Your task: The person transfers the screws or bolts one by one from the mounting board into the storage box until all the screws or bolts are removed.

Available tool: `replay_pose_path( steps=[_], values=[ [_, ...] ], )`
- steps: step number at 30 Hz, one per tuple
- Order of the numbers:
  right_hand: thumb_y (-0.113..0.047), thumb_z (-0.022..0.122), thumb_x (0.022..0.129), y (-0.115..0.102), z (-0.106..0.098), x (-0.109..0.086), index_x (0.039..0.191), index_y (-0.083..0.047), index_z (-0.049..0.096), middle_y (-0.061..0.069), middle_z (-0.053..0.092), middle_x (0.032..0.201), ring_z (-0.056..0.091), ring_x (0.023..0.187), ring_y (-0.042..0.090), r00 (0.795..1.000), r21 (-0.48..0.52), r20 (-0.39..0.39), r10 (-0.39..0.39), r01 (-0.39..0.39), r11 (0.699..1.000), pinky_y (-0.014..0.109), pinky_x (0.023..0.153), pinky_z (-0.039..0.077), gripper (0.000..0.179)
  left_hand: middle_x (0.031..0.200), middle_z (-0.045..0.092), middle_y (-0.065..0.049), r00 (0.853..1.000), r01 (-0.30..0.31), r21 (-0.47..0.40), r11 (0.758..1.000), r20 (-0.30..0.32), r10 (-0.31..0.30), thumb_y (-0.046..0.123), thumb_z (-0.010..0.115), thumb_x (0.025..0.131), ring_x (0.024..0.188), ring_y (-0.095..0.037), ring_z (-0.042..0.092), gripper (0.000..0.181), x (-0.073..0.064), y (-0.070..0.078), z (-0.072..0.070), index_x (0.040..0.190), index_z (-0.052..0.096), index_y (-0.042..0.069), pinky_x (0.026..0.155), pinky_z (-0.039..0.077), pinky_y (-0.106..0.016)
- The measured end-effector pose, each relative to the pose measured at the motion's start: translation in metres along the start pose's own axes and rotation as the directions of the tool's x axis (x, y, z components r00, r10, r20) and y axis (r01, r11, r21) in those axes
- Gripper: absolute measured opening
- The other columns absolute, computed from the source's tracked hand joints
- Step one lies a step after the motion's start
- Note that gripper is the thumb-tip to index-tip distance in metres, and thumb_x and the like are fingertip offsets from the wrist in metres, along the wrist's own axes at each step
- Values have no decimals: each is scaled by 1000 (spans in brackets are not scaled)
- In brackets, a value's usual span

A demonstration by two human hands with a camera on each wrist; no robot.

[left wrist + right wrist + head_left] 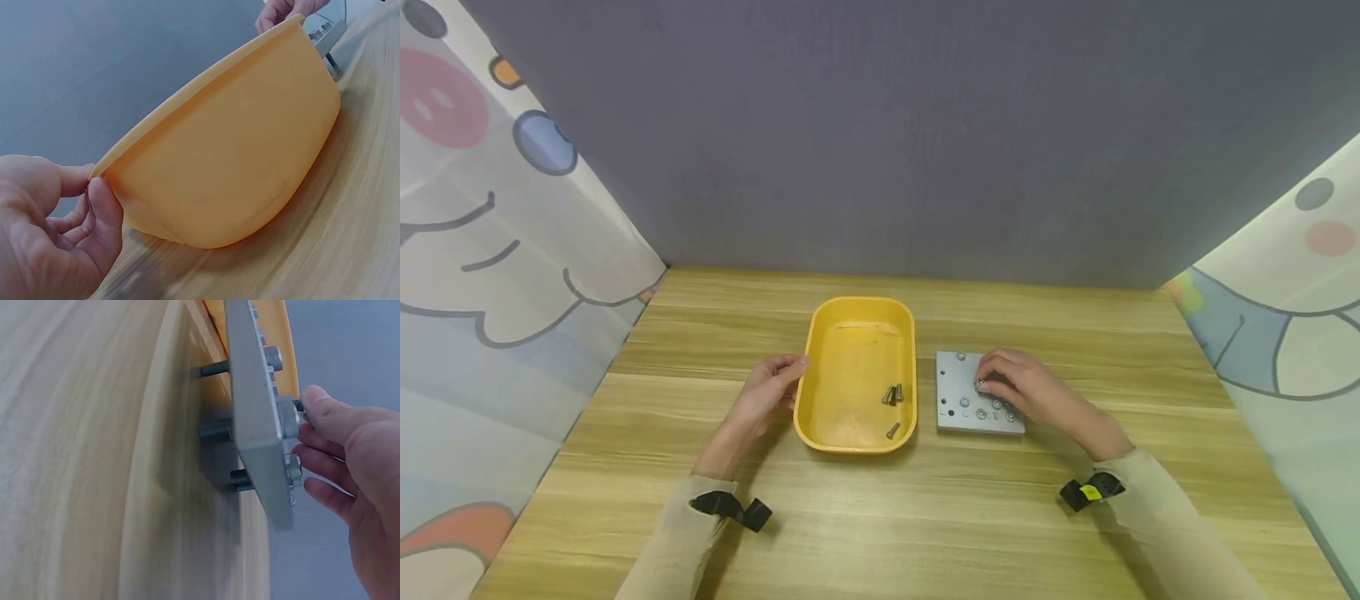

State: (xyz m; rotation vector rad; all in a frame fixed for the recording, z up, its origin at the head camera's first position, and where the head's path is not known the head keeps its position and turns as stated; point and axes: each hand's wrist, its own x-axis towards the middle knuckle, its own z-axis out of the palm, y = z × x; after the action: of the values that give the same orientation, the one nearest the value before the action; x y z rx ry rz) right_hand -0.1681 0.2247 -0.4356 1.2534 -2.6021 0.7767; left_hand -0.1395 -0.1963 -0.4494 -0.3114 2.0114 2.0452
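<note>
Head view had the right hand (1024,388) right over the metal plate (953,385), thumb and fingertips pinching a small bolt (299,405), and what a tight pinch it was! Right wrist caught its dark thread poking out past the thumb; whether the tip sat in a hole, you could not tell. Around those fingers, round bolt heads (981,413) dotted the plate's top, bare holes ran down its left side, and threaded shanks (215,430) stuck out underneath. Over on the other flank, the left hand (764,395) gripped the left rim of the yellow tray (850,358), thumb on top, fingers curled below. That tray stood just left of the plate, well within reach, and inside it, towards the right wall, lay a little cluster of loose bolts (887,395), with a single bolt (892,431) nearer the front. Beige sleeves (673,533) and black wrist devices (730,505) followed behind, all above a wood-grained table (880,525), with a grey panel (925,142) rising at the back and cartoon-printed curtains (445,250) on both sides.
</note>
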Motion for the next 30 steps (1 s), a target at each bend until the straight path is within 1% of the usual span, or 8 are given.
replay_pose_path(
  steps=[7, 14, 22, 30],
  values=[
    [-3, 77, 90, -1, -4, 2, 102, -8, 68, 2, 69, 106, 66, 101, 19, 1000, 20, -2, -8, 8, 1000, 42, 89, 57, 16, 82, 66, 1, 1000, 1, 3, 1000, 1, -1, 24, 59, 107, 61, -8, 58, 42, -1, 0, -1, 129, 51, -12, 53, 50, -20],
    [-6, 77, 90, -2, -8, 5, 102, -9, 68, 2, 70, 106, 67, 102, 20, 1000, 6, 11, -6, 6, 1000, 44, 90, 57, 15, 85, 68, -1, 1000, -3, 6, 1000, 16, 3, 26, 60, 107, 62, -8, 59, 46, -1, 0, -2, 131, 50, -12, 54, 51, -20],
    [-10, 75, 95, -6, -10, 13, 105, -9, 68, 2, 69, 109, 66, 105, 20, 999, -5, 33, 22, -22, 1000, 43, 93, 56, 12, 84, 67, 0, 1000, -1, -2, 1000, 7, 1, 24, 59, 107, 62, -8, 59, 43, -1, 1, -1, 130, 50, -12, 53, 51, -20],
    [-11, 73, 97, -11, -12, 23, 109, -8, 68, 3, 69, 111, 66, 107, 21, 999, -21, 43, 7, -6, 1000, 44, 94, 56, 13, 82, 66, 1, 1000, 2, -2, 1000, -1, -2, 23, 59, 107, 61, -8, 58, 42, -1, 1, 0, 130, 50, -11, 53, 51, -20]
  ],
)
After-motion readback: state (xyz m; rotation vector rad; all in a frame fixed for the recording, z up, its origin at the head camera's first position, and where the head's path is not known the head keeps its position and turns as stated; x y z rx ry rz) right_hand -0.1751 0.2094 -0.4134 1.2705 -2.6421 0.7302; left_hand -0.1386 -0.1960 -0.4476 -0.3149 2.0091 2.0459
